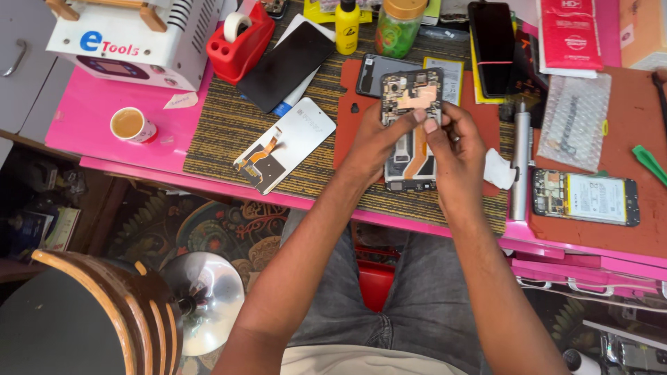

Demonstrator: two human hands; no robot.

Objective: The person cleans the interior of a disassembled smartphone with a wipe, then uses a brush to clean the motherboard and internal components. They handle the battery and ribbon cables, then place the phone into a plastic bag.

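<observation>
Right now I hold an opened black smartphone with its back cover off (pixel 411 128) upright over the red rubber work mat (pixel 351 125), my left hand (pixel 379 142) and right hand (pixel 455 149) each wrapped around a long edge. Both thumbs press on the copper-coloured flex strip (pixel 418 98) near its far end. Left of it, a white display panel with an orange ribbon cable (pixel 285 144) lies on the striped woven mat (pixel 229 128).

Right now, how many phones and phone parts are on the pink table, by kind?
Opened phones showing their insides: 2, one in both hands, one lying at right
Loose white screen panel with ribbon: 1
Dark phones or screens lying flat: 3
Total: 6
</observation>
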